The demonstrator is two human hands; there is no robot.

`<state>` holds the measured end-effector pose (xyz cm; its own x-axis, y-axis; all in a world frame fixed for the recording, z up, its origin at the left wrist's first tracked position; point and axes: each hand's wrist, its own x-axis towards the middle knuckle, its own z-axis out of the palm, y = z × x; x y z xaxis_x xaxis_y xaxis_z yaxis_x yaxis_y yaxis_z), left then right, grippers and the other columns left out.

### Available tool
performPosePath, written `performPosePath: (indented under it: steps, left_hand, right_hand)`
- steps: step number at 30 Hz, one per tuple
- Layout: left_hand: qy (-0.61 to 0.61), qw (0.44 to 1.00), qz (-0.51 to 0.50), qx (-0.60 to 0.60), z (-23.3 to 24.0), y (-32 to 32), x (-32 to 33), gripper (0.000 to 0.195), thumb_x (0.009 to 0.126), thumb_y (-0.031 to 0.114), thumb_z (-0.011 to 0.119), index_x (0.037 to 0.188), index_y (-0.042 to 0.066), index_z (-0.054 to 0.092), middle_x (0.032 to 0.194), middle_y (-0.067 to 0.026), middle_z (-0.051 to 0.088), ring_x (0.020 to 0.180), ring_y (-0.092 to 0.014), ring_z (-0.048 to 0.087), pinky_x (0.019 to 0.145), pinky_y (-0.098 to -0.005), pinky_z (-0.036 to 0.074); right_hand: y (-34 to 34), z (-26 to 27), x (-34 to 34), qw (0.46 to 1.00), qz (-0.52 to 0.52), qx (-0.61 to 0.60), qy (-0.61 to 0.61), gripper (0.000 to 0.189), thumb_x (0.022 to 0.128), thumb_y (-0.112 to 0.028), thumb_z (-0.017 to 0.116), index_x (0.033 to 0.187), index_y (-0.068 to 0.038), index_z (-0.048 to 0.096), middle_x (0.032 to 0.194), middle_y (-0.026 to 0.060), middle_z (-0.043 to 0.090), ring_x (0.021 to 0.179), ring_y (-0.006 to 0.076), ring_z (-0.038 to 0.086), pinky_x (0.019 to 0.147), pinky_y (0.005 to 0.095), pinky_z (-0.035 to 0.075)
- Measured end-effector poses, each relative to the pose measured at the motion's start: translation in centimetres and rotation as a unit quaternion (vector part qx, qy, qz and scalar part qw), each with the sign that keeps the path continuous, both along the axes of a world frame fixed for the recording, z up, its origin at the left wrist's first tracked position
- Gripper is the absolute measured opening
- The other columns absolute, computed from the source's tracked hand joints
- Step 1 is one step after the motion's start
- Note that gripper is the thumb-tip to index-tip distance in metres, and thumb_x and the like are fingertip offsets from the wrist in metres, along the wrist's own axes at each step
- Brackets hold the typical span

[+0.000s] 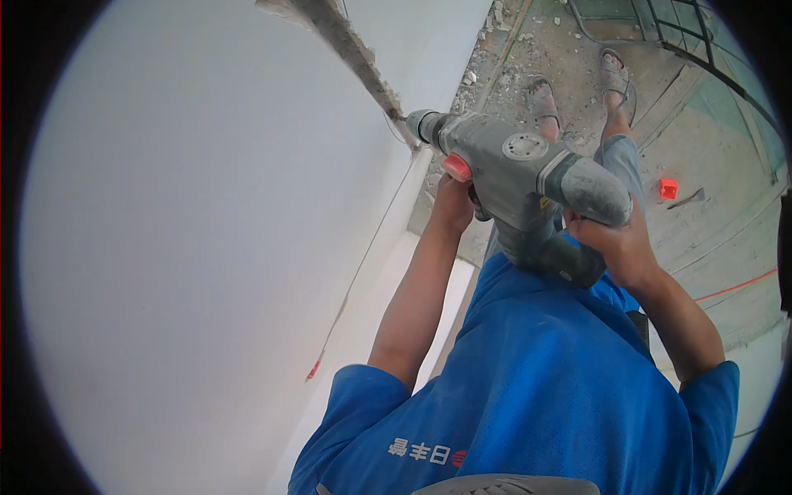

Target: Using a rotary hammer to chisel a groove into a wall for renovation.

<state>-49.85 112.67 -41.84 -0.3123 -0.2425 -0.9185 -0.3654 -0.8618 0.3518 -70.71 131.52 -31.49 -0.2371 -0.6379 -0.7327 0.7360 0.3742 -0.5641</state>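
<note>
A dusty grey rotary hammer [495,154] lies across the view, its chuck [424,127] pointing left at the wall. The tool's tip meets the lower end of a rough groove [365,65] cut into the white wall [204,216]. Near the front of the tool, just behind the chuck and below a red knob [457,167], my left hand [456,203] is closed around the side handle, which it mostly hides. My right hand [612,241] grips the rear handle [572,257], partly hidden by the motor housing.
Rubble [495,55] lies along the wall's foot, near my sandalled feet. A small red box [667,189] and a flat-bladed chisel [690,198] are on the dusty floor at right. A metal frame [693,52] stands at upper right. A thin cord [371,247] hangs along the wall.
</note>
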Motion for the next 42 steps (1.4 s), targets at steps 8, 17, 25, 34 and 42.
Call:
performPosePath:
  steps: [8,17,25,34,42]
  left_hand:
    - [-0.017,0.999,-0.016,0.026,-1.5,-0.9,2.4,0.038,0.092,0.017,0.057,0.126,0.002,0.052,0.121,-0.0114,0.061,0.109,-0.023,0.060,0.094,-0.0340,0.046]
    - [0.004,0.995,-0.098,-0.003,1.3,-0.7,-1.3,0.040,0.098,0.024,0.048,0.129,-0.001,0.049,0.127,-0.0130,0.057,0.115,-0.022,0.055,0.099,-0.0357,0.044]
    - [-0.107,0.988,-0.108,0.022,2.0,-2.9,0.3,0.038,0.096,0.024,0.052,0.125,0.000,0.053,0.121,-0.0123,0.061,0.110,-0.022,0.060,0.094,-0.0353,0.047]
    - [-0.088,0.994,-0.068,-0.004,0.1,-1.2,1.8,0.040,0.096,0.028,0.053,0.125,0.001,0.053,0.121,-0.0127,0.061,0.107,-0.024,0.061,0.090,-0.0366,0.049]
    - [-0.027,0.998,-0.063,-0.012,-1.7,-1.6,-1.5,0.035,0.098,0.023,0.048,0.126,0.002,0.053,0.121,-0.0099,0.061,0.113,-0.023,0.057,0.095,-0.0358,0.045]
  right_hand:
    - [-0.5,-0.7,2.5,0.999,-0.022,0.025,-0.001,0.021,0.073,-0.011,0.062,0.092,-0.001,0.063,0.080,0.0029,0.061,0.073,0.0119,0.056,0.068,0.0279,0.046]
    - [1.4,2.4,0.3,0.988,-0.143,-0.010,-0.058,0.026,0.071,-0.008,0.065,0.097,-0.002,0.062,0.086,0.0032,0.060,0.081,0.0122,0.055,0.073,0.0258,0.043]
    - [-1.0,0.3,4.8,0.976,-0.166,-0.023,-0.142,0.025,0.074,-0.006,0.063,0.098,-0.001,0.062,0.088,0.0044,0.062,0.083,0.0142,0.058,0.076,0.0280,0.046]
    - [0.7,-1.8,3.0,0.989,-0.111,-0.023,-0.090,0.021,0.071,-0.008,0.061,0.091,0.000,0.063,0.083,0.0038,0.063,0.077,0.0130,0.057,0.071,0.0277,0.046]
    - [-2.3,-2.9,-1.8,0.995,-0.079,-0.016,-0.055,0.018,0.069,-0.011,0.060,0.083,0.000,0.063,0.070,0.0033,0.059,0.062,0.0116,0.052,0.056,0.0265,0.041]
